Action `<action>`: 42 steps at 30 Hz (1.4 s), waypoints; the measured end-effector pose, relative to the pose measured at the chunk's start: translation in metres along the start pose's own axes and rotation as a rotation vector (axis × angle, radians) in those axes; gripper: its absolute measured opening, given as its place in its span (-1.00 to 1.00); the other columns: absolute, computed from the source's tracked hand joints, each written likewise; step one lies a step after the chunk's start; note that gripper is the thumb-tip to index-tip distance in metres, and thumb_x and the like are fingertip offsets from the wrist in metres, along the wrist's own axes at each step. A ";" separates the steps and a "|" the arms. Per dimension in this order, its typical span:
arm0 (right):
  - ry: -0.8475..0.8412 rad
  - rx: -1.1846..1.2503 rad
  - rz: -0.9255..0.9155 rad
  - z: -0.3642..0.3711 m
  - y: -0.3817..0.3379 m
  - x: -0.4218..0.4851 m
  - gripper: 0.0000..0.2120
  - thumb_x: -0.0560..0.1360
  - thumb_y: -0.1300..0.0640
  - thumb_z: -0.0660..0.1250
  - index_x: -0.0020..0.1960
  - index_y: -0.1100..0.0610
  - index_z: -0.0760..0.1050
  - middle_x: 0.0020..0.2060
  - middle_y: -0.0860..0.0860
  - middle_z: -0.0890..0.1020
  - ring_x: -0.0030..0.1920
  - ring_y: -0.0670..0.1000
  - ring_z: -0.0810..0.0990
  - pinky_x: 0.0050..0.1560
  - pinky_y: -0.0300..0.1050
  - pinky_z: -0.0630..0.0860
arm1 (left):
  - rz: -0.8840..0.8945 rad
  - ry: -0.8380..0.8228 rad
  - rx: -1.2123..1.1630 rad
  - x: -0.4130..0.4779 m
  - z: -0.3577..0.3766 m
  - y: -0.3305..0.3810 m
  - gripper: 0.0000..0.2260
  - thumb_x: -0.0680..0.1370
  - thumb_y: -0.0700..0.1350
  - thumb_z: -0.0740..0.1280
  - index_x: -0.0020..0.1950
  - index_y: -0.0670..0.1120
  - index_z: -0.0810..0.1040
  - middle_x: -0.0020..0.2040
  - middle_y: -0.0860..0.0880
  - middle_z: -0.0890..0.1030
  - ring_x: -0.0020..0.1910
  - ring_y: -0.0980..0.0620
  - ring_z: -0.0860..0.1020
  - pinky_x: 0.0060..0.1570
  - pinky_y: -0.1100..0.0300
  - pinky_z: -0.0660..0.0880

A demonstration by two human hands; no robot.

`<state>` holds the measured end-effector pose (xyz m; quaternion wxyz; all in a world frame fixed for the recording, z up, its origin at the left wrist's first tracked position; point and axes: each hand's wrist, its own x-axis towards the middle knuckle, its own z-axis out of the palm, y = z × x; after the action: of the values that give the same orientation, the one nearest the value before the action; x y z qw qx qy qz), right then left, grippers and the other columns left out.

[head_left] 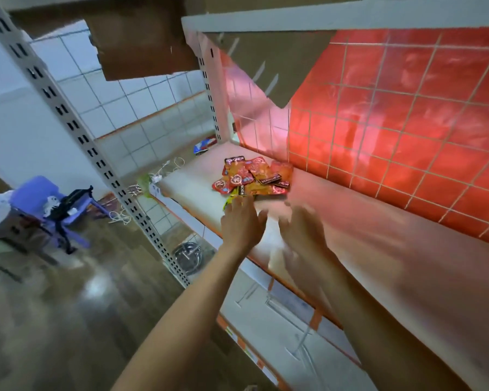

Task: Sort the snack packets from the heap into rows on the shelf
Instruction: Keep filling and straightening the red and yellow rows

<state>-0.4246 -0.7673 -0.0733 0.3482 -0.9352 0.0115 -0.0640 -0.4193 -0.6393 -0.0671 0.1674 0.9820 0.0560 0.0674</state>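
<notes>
A heap of red and orange snack packets point(254, 176) lies on the white shelf board point(189, 190) near its far left end, close to the red grid back wall. My left hand point(242, 221) stretches out flat with straight fingers, its fingertips just short of the heap's near edge, where a yellow-green packet point(228, 201) peeks out. My right hand point(302, 230) is blurred beside it, to the right, fingers spread and holding nothing. Both forearms reach in from the bottom of the view.
A red wire-grid panel point(393, 131) backs the shelf. An upper shelf point(266, 21) hangs overhead. A perforated metal upright point(76, 128) stands at left. On the floor at left are a purple chair point(45, 198), cables point(119, 218) and a metal bowl point(188, 256). A lower shelf point(280, 320) sits beneath.
</notes>
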 end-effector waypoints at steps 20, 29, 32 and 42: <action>0.087 -0.212 0.251 0.073 -0.045 0.144 -0.45 0.51 -0.13 0.29 0.39 0.12 0.31 0.39 0.11 0.36 0.34 0.16 0.33 0.31 0.00 0.32 | -0.033 -0.031 -0.072 0.162 0.015 -0.059 -0.47 0.49 0.21 0.32 0.32 -0.08 0.34 0.09 -0.14 0.57 0.13 -0.16 0.41 0.00 0.02 0.38; 0.304 0.191 0.346 0.060 -0.036 0.127 -0.57 0.37 0.19 0.37 0.23 -0.02 0.50 0.07 0.03 0.61 0.09 0.12 0.58 0.08 0.00 0.53 | 0.133 0.112 -0.517 0.153 0.009 -0.044 -0.54 0.43 -0.20 0.41 0.32 -0.11 0.43 0.15 -0.13 0.49 0.11 -0.16 0.51 0.04 0.06 0.40; 0.427 0.469 0.431 0.046 -0.021 0.105 -0.73 0.30 0.21 0.39 -0.05 -0.06 0.57 -0.24 -0.11 0.66 -0.16 0.05 0.62 -0.20 -0.18 0.57 | 0.269 0.157 -0.644 0.145 0.005 -0.029 -0.48 0.38 -0.30 0.41 0.33 -0.15 0.41 0.08 -0.07 0.56 -0.01 -0.02 0.56 -0.02 0.20 0.43; 0.836 0.805 0.591 -0.033 0.038 0.000 -0.69 0.29 0.36 0.48 -0.02 0.17 0.53 -0.20 0.13 0.61 -0.21 0.13 0.58 -0.15 0.02 0.55 | 0.269 -0.216 -1.041 0.097 0.019 0.048 -0.55 0.36 -0.29 0.36 0.19 0.06 0.58 -0.09 -0.03 0.65 -0.24 0.00 0.59 -0.17 -0.03 0.61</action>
<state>-0.4282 -0.8179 -0.0733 0.6405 -0.5852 0.3780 -0.3232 -0.3164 -0.6779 -0.0580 0.6257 0.7694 -0.1284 0.0056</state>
